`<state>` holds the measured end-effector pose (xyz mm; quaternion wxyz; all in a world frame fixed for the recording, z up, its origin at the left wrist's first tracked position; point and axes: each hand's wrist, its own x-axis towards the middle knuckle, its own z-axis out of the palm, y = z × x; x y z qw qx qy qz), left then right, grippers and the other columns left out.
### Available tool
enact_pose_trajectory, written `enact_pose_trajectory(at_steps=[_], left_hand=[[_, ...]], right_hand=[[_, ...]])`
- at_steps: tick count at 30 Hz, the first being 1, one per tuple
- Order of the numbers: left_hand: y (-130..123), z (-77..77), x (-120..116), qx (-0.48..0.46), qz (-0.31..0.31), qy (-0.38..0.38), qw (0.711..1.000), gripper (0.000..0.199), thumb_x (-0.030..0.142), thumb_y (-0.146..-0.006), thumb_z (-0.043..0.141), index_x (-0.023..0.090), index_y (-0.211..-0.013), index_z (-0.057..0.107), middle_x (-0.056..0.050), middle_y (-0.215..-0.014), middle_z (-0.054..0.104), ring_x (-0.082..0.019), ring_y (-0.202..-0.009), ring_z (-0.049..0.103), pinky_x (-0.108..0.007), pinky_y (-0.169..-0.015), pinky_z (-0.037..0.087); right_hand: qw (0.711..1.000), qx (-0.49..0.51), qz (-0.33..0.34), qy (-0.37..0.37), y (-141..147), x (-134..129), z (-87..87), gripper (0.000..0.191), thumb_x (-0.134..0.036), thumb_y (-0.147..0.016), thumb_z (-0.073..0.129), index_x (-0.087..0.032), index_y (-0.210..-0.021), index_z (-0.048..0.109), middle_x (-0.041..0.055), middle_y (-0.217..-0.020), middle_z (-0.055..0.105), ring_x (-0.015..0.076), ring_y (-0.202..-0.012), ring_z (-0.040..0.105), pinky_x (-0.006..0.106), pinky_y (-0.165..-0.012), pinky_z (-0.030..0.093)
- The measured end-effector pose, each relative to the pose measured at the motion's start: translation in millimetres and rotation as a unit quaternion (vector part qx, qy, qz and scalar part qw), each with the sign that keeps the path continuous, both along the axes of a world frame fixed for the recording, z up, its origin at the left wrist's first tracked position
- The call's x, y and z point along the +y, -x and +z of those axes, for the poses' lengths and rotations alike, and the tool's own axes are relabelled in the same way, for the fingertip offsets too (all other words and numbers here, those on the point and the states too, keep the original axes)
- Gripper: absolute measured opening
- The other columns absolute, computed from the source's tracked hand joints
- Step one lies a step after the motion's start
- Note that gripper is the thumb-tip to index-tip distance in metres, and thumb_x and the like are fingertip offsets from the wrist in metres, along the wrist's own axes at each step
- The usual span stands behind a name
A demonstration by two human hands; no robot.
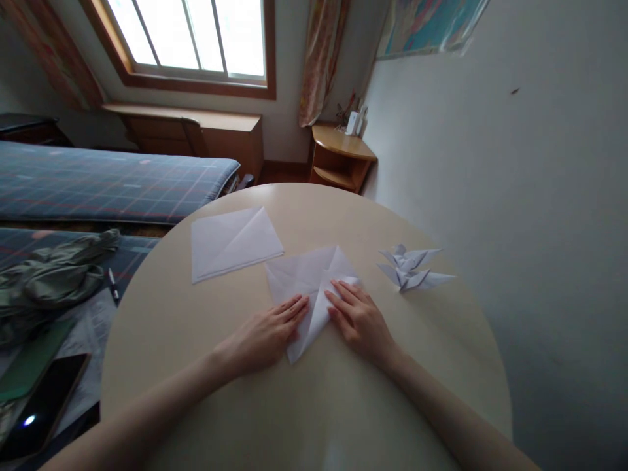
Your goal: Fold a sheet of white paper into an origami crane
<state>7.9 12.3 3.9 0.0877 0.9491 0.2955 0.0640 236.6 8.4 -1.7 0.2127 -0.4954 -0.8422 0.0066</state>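
A creased sheet of white paper (pixel 289 275) lies on the round table in front of me, with its right side folded over toward the middle. My left hand (pixel 269 330) rests on the sheet's lower left part, fingers stretched out and pointing right. On the folded flap at the right lies my right hand (pixel 356 320), its fingers flat and slightly spread. A stack of white paper (pixel 235 242) with a diagonal crease sits at the far left of the table. Over on the right stand two folded paper cranes (pixel 412 269), close together.
The round cream table (pixel 314 412) carries all the paper. To its left are a phone (pixel 44 405), a green folder (pixel 34 363), a pen (pixel 113 286) and crumpled grey-green cloth (pixel 53 271). A plaid mattress (pixel 108 186) lies beyond; a white wall (pixel 540 229) bounds the right side.
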Motion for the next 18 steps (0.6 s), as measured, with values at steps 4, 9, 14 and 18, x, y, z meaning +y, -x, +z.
enact_pose_trajectory(at_steps=[4, 9, 14, 18], left_hand=[[10, 9.9, 4, -0.002, -0.033, 0.063, 0.997, 0.055, 0.025, -0.091, 0.038, 0.009, -0.141, 0.021, -0.012, -0.147, 0.021, -0.018, -0.137, 0.012, -0.033, -0.112, 0.021], [13, 18.0, 5, -0.017, -0.057, 0.109, 0.992, 0.074, 0.035, -0.085, 0.051, 0.011, -0.143, 0.012, -0.013, -0.148, 0.013, -0.022, -0.137, 0.009, -0.037, -0.112, 0.02], [13, 17.2, 5, -0.006, -0.047, 0.11, 0.993, 0.088, 0.038, -0.076, 0.061, 0.011, -0.143, 0.011, -0.015, -0.148, 0.013, -0.025, -0.137, 0.008, -0.04, -0.111, 0.018], [11, 13.5, 4, -0.011, -0.025, 0.086, 0.996, 0.09, 0.049, -0.073, 0.062, 0.013, -0.142, 0.017, -0.015, -0.146, 0.02, -0.026, -0.136, 0.017, -0.043, -0.112, 0.014]], right_hand=[[1.0, 0.007, 0.007, 0.002, -1, 0, -1.4, 0.034, -0.029, -0.089, 0.043, -0.017, -0.118, 0.059, 0.0107, -0.129, 0.052, 0.0236, -0.122, 0.044, 0.044, -0.102, 0.034], [1.0, 0.014, 0.013, 0.006, -2, 0, -1.8, 0.034, -0.029, -0.089, 0.044, -0.016, -0.117, 0.059, 0.0115, -0.129, 0.052, 0.0242, -0.123, 0.043, 0.045, -0.103, 0.034], [1.0, 0.012, 0.02, 0.011, -2, 0, 0.1, 0.038, -0.032, -0.088, 0.046, -0.016, -0.121, 0.056, 0.0117, -0.13, 0.051, 0.0251, -0.125, 0.041, 0.046, -0.104, 0.033], [1.0, 0.004, 0.024, 0.014, -1, -1, 2.3, 0.047, -0.039, -0.085, 0.05, -0.019, -0.127, 0.05, 0.0105, -0.132, 0.049, 0.0268, -0.127, 0.037, 0.051, -0.106, 0.025]])
